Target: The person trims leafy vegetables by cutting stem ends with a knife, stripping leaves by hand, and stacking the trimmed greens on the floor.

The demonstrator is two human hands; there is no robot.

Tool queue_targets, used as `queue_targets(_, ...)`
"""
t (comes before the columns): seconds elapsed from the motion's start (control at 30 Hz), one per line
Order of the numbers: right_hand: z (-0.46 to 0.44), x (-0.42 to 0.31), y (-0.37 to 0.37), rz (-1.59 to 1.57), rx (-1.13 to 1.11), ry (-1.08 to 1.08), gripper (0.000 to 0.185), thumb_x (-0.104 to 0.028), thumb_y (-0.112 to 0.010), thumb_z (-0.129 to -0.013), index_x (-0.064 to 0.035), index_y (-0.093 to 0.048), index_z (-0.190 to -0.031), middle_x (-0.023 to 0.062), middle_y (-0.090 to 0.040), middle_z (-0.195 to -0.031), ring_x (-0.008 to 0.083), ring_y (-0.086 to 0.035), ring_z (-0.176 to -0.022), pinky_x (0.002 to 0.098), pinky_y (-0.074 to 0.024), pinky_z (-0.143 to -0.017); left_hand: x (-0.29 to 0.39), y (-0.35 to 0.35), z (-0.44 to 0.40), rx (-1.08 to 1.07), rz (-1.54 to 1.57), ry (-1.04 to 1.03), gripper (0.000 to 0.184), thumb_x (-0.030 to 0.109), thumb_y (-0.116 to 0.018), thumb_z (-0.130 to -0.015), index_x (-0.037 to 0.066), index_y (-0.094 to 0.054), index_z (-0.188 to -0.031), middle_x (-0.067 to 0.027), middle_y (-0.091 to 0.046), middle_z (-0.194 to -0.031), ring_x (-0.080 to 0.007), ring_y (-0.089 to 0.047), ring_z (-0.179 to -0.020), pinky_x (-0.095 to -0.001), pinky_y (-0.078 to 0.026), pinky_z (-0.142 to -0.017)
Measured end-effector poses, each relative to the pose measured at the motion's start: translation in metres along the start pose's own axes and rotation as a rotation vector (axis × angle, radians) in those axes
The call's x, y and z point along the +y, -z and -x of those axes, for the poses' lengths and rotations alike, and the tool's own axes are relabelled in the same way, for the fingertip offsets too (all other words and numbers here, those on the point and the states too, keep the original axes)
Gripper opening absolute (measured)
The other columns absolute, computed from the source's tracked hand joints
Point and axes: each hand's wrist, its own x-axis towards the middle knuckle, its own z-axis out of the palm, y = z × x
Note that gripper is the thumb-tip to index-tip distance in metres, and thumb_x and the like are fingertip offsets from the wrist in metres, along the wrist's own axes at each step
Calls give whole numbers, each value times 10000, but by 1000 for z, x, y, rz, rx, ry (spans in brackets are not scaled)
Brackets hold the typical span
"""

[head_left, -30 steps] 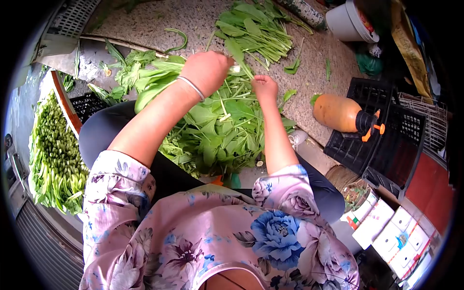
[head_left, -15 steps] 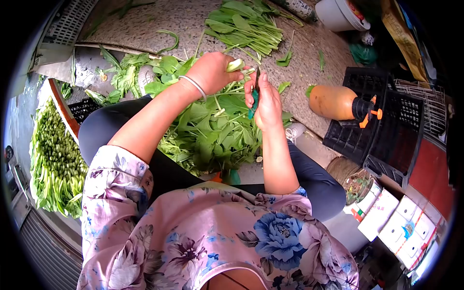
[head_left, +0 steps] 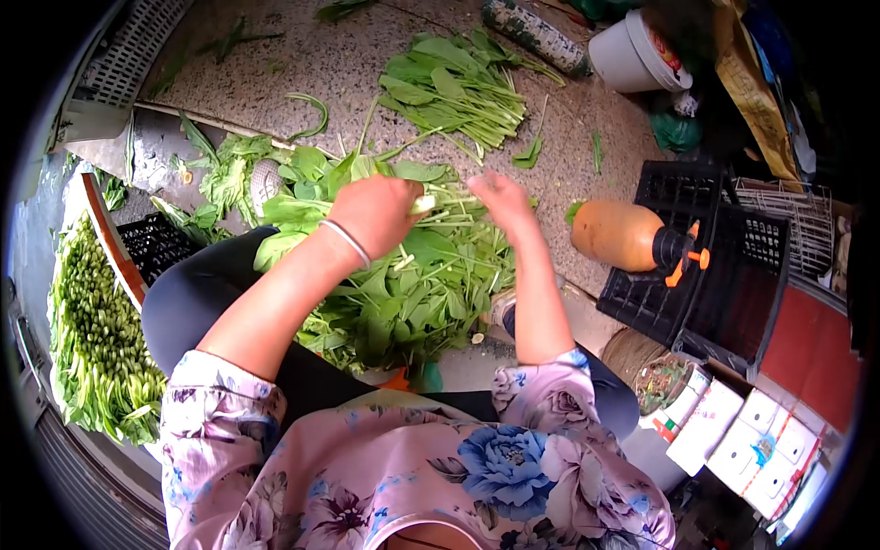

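Observation:
My left hand (head_left: 374, 213) is closed around a bunch of leafy greens; the pale cut end of the stalk (head_left: 423, 204) pokes out toward the right. Just across from it, my right hand (head_left: 504, 203) has its fingers curled in, slightly smeared by motion. Whatever it holds is hidden, and the green-handled blade is out of sight. Below both hands, a large heap of loose leafy greens (head_left: 403, 307) lies between my legs. Beyond them on the stone surface rests a bundle of greens (head_left: 458, 87) with its stems side by side.
At the left, trimmed greens (head_left: 105, 339) stand tightly packed. An orange spray bottle (head_left: 619, 236) lies by black crates (head_left: 733, 275) on the right. A white bucket (head_left: 632, 55) and a mottled cylinder (head_left: 536, 37) sit at the back. White boxes (head_left: 765, 449) are stacked at lower right.
My hands have moved apart and lower in view, the left one toward me. The green-handled blade seen in my right hand earlier no longer shows. The camera view has shifted slightly.

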Motion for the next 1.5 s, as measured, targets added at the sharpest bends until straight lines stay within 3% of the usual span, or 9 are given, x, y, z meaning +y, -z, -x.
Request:
queue_targets(0.17, -123, -12, 39, 99, 414, 257, 478, -235, -597, -811, -59, -461, -1235, 150, -594, -1060, 204, -611, -815, 328, -478, -701, 0, 12, -2, -29, 33, 20, 167, 143, -541, -777, 70, -577, -923, -148, -624, -754, -317, -608, -771, -437, -436, -798)
queue_targets(0.23, -140, -33, 43, 596, 581, 342, 386, -197, -586, -804, -114, -529, -1177, 114, -605, -1032, 269, -602, -841, 371, -462, -750, -7, 6, -8, 36, 34, 17, 191, 200, -536, -804, 65, -568, -935, -158, -614, -735, -332, -600, -731, -430, -449, -727)
queue_targets(0.4, -125, -54, 46, 494, 454, 130, 263, -225, -577, -807, -118, -614, -1044, 82, -586, -1048, 297, -573, -908, 378, -456, -749, 0, 19, -17, 82, 199, 55, 231, 243, -586, -789, 45, -575, -909, -173, -605, -714, -345, -591, -683, -410, -474, -650)
queue_targets(0.57, -27, -72, 14, -116, 330, 301, 253, -178, -694, -736, -15, -643, -923, 32, -630, -764, 115, -550, -647, 240, -440, -610, 2, 15, -15, 33, 146, 57, 289, 180, -610, -742, 70, -594, -1009, -129, -629, -793, -302, -606, -757, -385, -486, -677)
queue_targets(0.63, 28, -95, 2, -300, 205, 244, 210, -122, -686, -743, -4, -643, -911, 0, -618, -745, 65, -524, -637, 206, -429, -592, 1, 6, -14, 492, -15, -232, 353, 102, -600, -701, 96, -596, -1054, -85, -628, -925, -246, -588, -891, -362, -485, -723)
queue_targets(0.73, 70, -91, -14, -561, 67, 190, 173, -103, -667, -769, -8, -641, -911, -10, -603, -730, 41, -503, -615, 171, -405, -559, 4, 0, -14, 598, -116, -364, 423, 57, -584, -670, 122, -589, -1089, -59, -605, -1013, -209, -543, -989, -350, -478, -759)
queue_targets(0.9, 101, -98, -8, -882, -69, 101, 331, -275, -532, -882, 6, -575, -1051, -9, -529, -677, 45, -421, -528, 172, -328, -468, 12, 9, -11, 206, 237, -181, 226, 235, -626, -784, 10, -600, -779, -88, -611, -668, -260, -585, -571, -352, -462, -576)
queue_targets(1.03, 114, -103, 7, -1056, -291, 190, 517, -355, -445, -910, 47, -414, -1233, -9, -460, -655, 49, -370, -539, 170, -293, -473, 10, 11, -12, -5, 563, -104, 278, 273, -624, -809, 2, -583, -766, -70, -568, -613, -120, -526, -555, -290, -446, -558)
queue_targets(1.5, 114, -97, 1, -959, -290, 174, 380, -255, -491, -901, -6, -496, -1188, -39, -398, -604, 45, -352, -513, 169, -283, -449, 3, 7, -12, -98, 850, -114, 250, 249, -604, -828, -1, -607, -816, -32, -573, -634, -103, -521, -562, -253, -447, -550)
